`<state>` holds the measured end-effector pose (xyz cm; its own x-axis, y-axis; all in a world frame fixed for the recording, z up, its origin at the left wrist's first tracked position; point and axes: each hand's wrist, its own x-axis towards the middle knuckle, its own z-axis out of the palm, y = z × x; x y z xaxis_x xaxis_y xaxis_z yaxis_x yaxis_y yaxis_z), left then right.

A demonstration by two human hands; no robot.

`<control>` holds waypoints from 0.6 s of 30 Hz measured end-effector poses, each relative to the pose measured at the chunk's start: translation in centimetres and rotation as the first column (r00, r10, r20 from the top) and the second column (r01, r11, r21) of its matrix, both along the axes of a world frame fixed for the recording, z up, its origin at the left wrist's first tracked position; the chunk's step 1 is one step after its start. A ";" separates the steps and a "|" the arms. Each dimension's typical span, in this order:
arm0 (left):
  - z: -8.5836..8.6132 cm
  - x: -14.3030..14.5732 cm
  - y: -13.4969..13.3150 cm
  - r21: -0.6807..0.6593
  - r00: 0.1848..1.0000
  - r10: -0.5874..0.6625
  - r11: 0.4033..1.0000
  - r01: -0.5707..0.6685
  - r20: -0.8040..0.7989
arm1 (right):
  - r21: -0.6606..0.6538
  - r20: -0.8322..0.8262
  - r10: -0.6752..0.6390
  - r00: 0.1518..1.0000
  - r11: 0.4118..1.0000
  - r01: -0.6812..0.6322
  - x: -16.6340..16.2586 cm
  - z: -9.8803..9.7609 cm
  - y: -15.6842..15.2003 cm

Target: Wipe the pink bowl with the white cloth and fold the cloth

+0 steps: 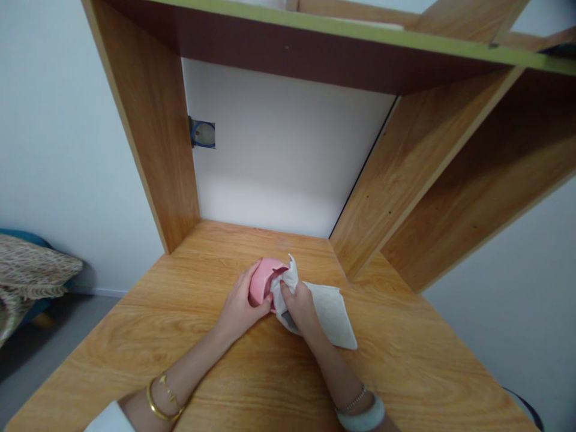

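A pink hollow object, curved like a small bowl or case, is held just above or on the wooden desk. My left hand wraps round its left side, thumb at the lower rim. In my right hand is a crumpled white tissue, pressed into the opening of the pink object. A flat, folded white cloth or tissue lies on the desk right beside my right hand. What lies inside the pink object is hidden by the tissue and fingers.
The wooden desk spreads under both arms. Upright wooden panels and a shelf frame the white back board, which has a socket cut-out. A blue chair with a woven throw stands at far left.
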<state>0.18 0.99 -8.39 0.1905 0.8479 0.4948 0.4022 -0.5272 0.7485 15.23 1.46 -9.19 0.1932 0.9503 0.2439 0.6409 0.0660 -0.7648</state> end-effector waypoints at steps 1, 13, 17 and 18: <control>0.1 -0.2 0.1 0.011 1.000 -0.001 1.000 0.001 0.002 | 0.010 0.042 -0.014 0.999 1.000 0.014 0.0 0.1 0.0; 1.3 -0.7 -0.4 0.009 0.997 -0.017 1.000 0.017 -0.081 | 0.190 0.282 -0.097 0.954 0.981 0.044 0.9 0.7 -0.2; 1.7 -1.1 -0.6 0.037 0.991 -0.042 0.998 0.046 -0.124 | 0.174 0.114 0.019 0.993 0.984 -0.039 0.6 0.4 0.0; 1.7 -1.2 -0.6 0.042 0.992 -0.034 0.998 0.039 -0.125 | 0.180 0.065 0.061 0.996 0.981 -0.072 0.5 0.3 0.0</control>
<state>-1.03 0.43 -6.66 0.2834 0.8168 0.5024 0.4705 -0.5750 0.6694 15.71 1.49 -8.85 0.1114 0.8991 0.4234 0.6741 0.2447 -0.6970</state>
